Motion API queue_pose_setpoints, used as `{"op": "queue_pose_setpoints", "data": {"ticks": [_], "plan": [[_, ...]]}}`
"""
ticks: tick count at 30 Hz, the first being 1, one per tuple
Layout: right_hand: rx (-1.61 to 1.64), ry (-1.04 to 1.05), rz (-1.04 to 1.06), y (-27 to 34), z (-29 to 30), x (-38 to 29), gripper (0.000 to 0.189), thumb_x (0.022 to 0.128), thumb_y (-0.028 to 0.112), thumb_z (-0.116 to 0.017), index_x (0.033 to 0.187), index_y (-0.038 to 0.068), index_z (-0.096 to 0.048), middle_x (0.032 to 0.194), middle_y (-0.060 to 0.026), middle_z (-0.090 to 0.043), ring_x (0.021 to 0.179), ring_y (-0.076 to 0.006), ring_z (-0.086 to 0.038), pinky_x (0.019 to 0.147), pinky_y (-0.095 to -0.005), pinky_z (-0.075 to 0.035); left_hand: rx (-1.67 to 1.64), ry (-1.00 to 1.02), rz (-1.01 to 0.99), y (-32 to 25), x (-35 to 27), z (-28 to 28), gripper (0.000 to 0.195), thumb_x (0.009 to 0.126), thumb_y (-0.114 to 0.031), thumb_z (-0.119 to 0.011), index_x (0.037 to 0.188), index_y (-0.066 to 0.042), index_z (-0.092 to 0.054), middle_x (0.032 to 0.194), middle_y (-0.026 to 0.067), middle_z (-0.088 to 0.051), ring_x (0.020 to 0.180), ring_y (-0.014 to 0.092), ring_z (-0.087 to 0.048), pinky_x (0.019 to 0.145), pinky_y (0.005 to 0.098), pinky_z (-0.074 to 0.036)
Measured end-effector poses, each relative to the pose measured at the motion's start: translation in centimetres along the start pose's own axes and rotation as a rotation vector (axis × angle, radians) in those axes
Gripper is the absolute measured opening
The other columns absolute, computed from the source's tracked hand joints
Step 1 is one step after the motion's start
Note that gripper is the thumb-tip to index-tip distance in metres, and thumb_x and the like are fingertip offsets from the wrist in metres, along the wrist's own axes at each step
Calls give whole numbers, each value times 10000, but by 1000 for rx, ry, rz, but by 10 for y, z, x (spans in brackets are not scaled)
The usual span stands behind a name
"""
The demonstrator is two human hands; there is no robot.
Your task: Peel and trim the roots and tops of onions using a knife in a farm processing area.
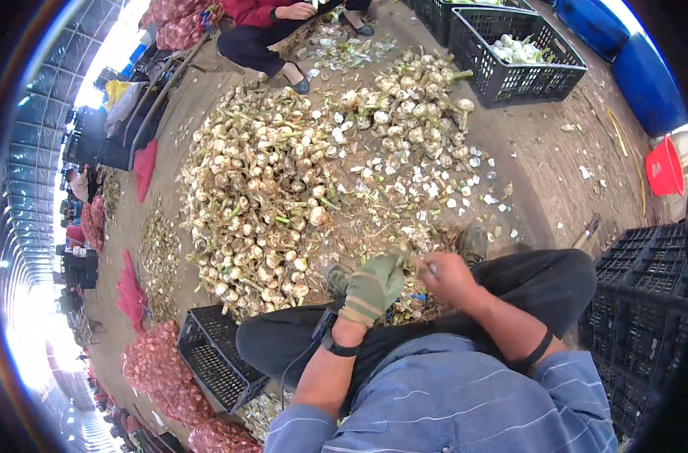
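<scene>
My left hand (372, 286), in a green and tan glove, is curled between my knees, its fingers near a blurred brownish thing. Close to its right, my bare right hand (446, 277) is bent into a loose fist. What either hand holds is too blurred to tell. In front of my left knee spreads a large heap of garlic bulbs with stems (259, 187), reaching away from me. A smaller heap of garlic bulbs (415, 113) lies farther off to the right. White peel scraps (429, 189) and dry bits cover the ground ahead of my hands.
An empty black plastic crate (219, 357) is beside my left knee; stacked black crates (638, 317) stand at my right. A crate holding white peeled produce (517, 85), a red bucket (665, 167) and blue barrels (647, 85) are farther right. Another person (270, 34) sits opposite. Red mesh sacks (163, 362) lie left.
</scene>
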State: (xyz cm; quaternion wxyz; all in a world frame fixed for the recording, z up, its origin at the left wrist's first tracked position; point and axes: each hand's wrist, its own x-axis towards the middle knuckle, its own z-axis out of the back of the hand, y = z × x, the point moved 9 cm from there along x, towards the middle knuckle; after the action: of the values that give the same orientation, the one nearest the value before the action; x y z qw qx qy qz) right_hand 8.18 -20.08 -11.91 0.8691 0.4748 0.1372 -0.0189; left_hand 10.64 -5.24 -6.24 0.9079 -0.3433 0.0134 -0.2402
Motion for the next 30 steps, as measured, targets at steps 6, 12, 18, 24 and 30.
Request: {"op": "queue_pose_setpoints", "data": {"ticks": [6, 12, 18, 24, 30], "plan": [[96, 20, -278, -81, -23, 7, 427, 847, 356, -651, 957, -56, -674, 773, -226, -671, 692, -361, -654, 681, -461, -503, -76, 113, 281, 24, 3, 16, 166, 856, -176, -580, 842, -20, -632, 755, 218, -614, 704, 388, -602, 616, 465, -464], [591, 25, -368, -24, -28, 9, 379, 826, 298, -769, 1014, -5, -640, 774, -35, -633, 692, -104, -559, 640, -296, -470, -58, 411, 189, 33, -12, -43, 280, 823, -298, -590, 894, -32, -641, 833, 234, -628, 792, 425, -618, 704, 488, -483], [574, 74, -427, -47, -46, 18, 512, 812, 201, -793, 1184, -38, -536, 878, -58, -644, 720, -116, -595, 661, -289, -513, -256, 626, 283, 51, 6, -56, 384, 807, -357, -636, 1004, -29, -674, 928, 216, -673, 861, 382, -649, 784, 443, -501], [337, 255, -458, -62, -57, 25, 446, 821, 327, -762, 1037, -27, -596, 790, -116, -640, 715, -196, -600, 675, -375, -501, -388, 771, 471, 79, 20, -51, 441, 797, -419, -695, 1009, -32, -698, 875, 147, -703, 872, 245, -678, 790, 358, -514], [230, 169, -522, -97, -57, 30, 412, 820, 352, -743, 920, -26, -610, 737, -119, -624, 667, -213, -598, 655, -392, -493, -444, 479, 804, 196, 38, -68, 441, 836, -407, -685, 1055, -24, -685, 891, 99, -705, 860, 223, -656, 805, 357, -509]]}}
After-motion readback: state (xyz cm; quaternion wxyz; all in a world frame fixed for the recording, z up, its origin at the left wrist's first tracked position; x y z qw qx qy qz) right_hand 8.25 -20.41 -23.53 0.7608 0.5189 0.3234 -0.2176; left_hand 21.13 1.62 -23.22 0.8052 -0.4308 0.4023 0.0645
